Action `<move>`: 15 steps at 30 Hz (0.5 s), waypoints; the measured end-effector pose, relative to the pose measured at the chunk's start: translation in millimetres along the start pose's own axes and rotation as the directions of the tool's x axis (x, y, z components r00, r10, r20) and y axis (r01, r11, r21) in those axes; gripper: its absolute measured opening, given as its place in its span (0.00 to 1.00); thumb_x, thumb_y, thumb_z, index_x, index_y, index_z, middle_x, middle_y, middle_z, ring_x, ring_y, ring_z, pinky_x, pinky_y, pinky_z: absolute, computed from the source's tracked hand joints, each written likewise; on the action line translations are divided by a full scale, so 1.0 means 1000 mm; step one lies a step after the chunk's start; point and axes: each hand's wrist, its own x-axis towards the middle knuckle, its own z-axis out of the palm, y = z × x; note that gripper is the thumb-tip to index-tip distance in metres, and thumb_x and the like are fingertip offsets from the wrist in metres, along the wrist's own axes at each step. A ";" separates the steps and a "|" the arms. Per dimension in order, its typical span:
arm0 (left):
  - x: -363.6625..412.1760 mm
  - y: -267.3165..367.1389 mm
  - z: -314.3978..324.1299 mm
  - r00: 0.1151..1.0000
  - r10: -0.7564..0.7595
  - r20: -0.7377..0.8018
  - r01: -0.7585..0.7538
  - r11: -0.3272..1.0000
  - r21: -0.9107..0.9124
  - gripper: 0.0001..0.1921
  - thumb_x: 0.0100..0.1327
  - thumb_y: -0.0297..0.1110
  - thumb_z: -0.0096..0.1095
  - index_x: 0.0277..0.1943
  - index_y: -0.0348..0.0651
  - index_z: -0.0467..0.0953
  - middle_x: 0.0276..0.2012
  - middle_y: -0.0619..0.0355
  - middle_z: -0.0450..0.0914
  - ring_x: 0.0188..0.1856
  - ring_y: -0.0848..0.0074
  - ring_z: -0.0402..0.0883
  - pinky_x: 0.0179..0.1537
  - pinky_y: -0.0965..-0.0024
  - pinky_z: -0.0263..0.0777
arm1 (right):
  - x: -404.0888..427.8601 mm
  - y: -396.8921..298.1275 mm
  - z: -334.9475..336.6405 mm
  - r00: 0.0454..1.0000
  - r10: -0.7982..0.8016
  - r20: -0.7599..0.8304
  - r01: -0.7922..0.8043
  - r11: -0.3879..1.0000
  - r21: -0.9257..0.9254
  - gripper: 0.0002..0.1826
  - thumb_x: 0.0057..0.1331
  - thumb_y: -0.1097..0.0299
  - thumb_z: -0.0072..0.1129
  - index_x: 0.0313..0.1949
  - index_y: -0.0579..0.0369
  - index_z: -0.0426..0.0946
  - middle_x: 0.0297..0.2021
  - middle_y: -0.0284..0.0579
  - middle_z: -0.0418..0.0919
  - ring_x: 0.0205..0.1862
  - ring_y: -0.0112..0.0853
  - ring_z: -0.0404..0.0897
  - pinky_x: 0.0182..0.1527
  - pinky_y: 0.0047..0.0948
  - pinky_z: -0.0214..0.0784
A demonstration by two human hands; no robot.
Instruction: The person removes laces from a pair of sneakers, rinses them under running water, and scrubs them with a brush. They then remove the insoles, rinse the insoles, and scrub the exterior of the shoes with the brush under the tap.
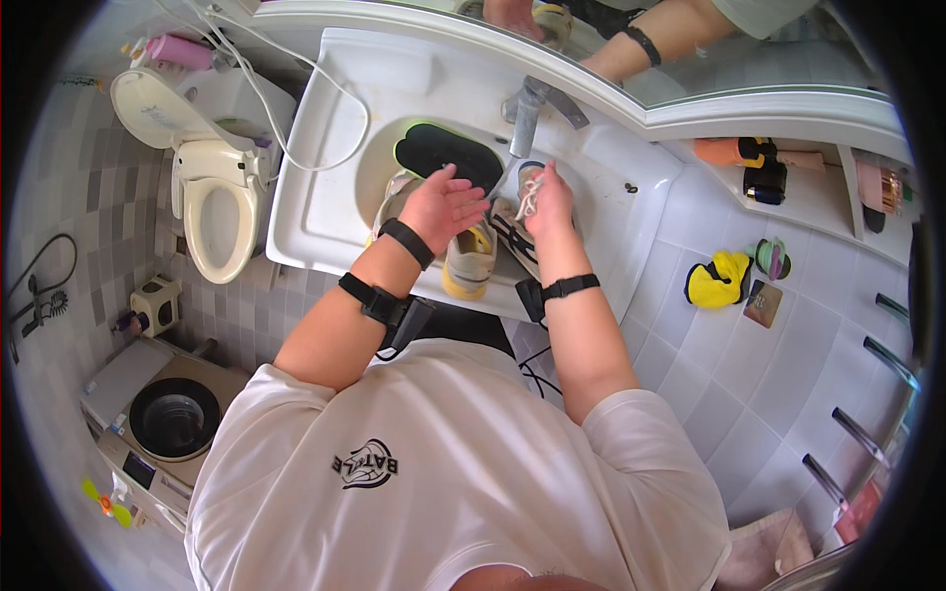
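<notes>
Below the metal faucet (pixel 526 122), my right hand (pixel 551 199) is closed on pale shoelaces (pixel 531 198). A beige shoe with dark stripes (pixel 513 230) lies beside and partly beneath that hand. My left hand (pixel 442 207) has its fingers apart and holds nothing. It hovers over the basin, above a light shoe with a yellow sole (pixel 470 266) and next to another light shoe (pixel 399 193), which the wrist partly hides. A black oval pad with a green edge (pixel 447 154) lies in the basin beyond my left hand.
The white sink's rim (pixel 310 255) curves around the shoes. A white cable (pixel 367 122) loops over its left side. A mirror (pixel 709 66) stands behind, with a shelf of bottles (pixel 794 181) at right. A toilet (pixel 222 214) and a washing machine (pixel 176 419) are at left.
</notes>
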 end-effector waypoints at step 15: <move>-0.067 0.071 -0.049 0.927 0.151 0.343 -0.162 0.987 0.001 0.13 0.78 0.31 0.50 0.60 0.40 0.72 0.55 0.53 0.81 0.57 0.66 0.82 0.61 0.53 0.77 | -0.178 -0.005 0.099 0.841 -0.277 0.465 0.429 0.866 -0.259 0.24 0.73 0.72 0.57 0.66 0.62 0.70 0.57 0.47 0.79 0.56 0.32 0.79 0.59 0.33 0.70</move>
